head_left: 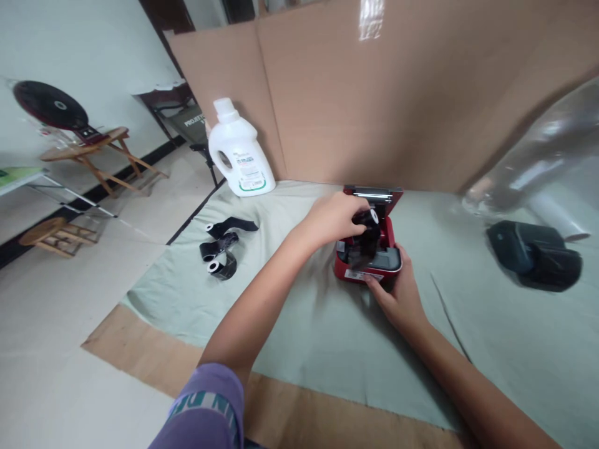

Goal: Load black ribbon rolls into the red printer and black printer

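Green cloth [309, 340]: from here I see it under the red device [389, 259].
Red device: lid [374, 192] up.
Right hand [401, 296]: fingers gripping the device's right side.
Left hand [334, 218]: fingers pinching the black roll [367, 236].
Black roll: at the device's opening.

The 1 camera sits on the person's head and looks forward and down over the cloth [318, 340], with the left hand [333, 218] and right hand [403, 298] near the middle of its view. It is close enough that both forearms [264, 299] run up from the bottom edge, the left from a purple sleeve [199, 411], while the cardboard [397, 106] faces it across the far side. The wide view takes in floor [47, 305] and fan [51, 105] at left, clear plastic [538, 149] at right.
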`<state>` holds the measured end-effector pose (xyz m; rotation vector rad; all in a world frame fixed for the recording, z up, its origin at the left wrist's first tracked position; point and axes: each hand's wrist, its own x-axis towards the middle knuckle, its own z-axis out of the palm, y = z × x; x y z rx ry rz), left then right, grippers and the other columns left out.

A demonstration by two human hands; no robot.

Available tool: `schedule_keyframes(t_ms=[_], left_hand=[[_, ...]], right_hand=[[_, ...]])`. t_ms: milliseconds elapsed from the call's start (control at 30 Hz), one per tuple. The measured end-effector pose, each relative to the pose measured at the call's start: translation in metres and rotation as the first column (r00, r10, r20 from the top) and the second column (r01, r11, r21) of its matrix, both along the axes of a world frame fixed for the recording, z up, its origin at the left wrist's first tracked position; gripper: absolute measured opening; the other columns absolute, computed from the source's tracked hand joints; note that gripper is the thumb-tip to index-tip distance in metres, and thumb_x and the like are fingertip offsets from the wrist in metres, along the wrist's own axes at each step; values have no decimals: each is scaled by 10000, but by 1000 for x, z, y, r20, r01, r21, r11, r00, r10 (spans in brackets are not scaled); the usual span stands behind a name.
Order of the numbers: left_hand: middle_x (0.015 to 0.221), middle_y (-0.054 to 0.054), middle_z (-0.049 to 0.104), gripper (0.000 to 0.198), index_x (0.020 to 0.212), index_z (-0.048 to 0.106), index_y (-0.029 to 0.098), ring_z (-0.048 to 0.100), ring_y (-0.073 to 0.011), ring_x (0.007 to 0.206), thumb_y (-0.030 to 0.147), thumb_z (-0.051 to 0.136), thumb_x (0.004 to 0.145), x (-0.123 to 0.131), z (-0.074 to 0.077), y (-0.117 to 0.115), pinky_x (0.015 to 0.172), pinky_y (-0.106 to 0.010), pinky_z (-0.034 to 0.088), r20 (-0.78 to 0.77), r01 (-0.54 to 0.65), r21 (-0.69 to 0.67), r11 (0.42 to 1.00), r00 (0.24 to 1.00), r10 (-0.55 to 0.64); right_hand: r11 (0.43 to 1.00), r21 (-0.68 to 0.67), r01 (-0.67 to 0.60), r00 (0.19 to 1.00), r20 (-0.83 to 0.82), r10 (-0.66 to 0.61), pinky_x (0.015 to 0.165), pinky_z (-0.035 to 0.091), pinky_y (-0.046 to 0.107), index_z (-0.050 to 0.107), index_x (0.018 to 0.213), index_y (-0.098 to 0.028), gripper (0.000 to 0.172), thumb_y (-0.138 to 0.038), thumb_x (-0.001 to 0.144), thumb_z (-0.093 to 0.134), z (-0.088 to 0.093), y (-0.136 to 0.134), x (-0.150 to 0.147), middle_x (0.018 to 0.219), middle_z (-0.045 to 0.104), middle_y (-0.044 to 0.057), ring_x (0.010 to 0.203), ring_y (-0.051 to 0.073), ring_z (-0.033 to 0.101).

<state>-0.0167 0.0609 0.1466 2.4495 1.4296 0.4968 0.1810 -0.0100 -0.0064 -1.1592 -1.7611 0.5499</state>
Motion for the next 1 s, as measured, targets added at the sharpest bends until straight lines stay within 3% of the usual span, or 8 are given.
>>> schedule_keyframes(t_ms=[200,300,367,500,533,600,833,1000], left_hand=[[1003,-34,712,417,1188,697,199,571,-108,653,283,744,783,-97,-10,-48,638,-239,460,444,-219,-8,976,873,200],[947,-23,673,449,1190,694,196,482,-69,547,352,755,773,-171,-34,-92,553,-223,418,494,-501,-64,863,735,464],[1011,-43,668,473,1157,673,193,535,-87,590,403,774,746,-217,-54,-126,545,-221,434,547,-712,-78,697,554,627],[1123,-69,646,586,1171,555,206,584,-113,617,471,796,707,-271,-94,-196,537,-243,460,581,-982,-109,157,65,811],[1136,-73,640,615,1179,529,208,577,-112,583,483,798,699,-275,-102,-210,530,-258,461,548,-989,-133,65,-19,836],[1115,-72,643,634,1168,499,206,586,-130,556,505,793,692,-276,-114,-231,560,-298,486,443,-983,-180,-27,-105,890],[964,-52,678,552,1068,514,237,681,-291,862,573,764,708,-268,-126,-246,790,-388,516,184,-998,-59,-27,-38,982],[777,26,598,624,1190,495,231,601,-216,665,637,709,768,-276,-134,-244,689,-332,492,293,-1000,-22,19,12,956]], right_hand=[[999,-28,29,999,14,-29,1130,401,597,298,1587,-218,892,-477,858,743,4,0,0,1490,485,179,1354,388,495],[998,-58,21,1000,3,-21,1129,407,601,289,1592,-237,911,-502,850,747,5,0,0,1485,488,170,1344,384,505],[998,-59,27,1000,9,-26,1124,411,604,277,1596,-233,938,-514,839,756,4,0,-1,1488,480,175,1343,385,508],[997,-50,61,998,18,-60,1108,417,623,283,1592,-213,960,-552,826,750,2,1,-1,1503,464,199,1325,402,524],[997,-52,65,998,24,-64,1103,424,618,287,1592,-215,958,-553,825,749,2,1,-1,1501,467,200,1318,401,532],[997,-45,69,997,31,-68,1093,444,595,298,1588,-219,951,-546,818,752,3,2,-1,1490,482,195,1301,392,548],[995,-62,76,996,50,-73,1111,437,596,285,1598,-214,974,-546,811,752,5,2,-1,1497,493,195,1327,396,535],[997,-49,67,997,50,-65,1126,410,631,281,1601,-211,989,-555,804,756,4,2,0,1506,478,194,1345,409,515]])
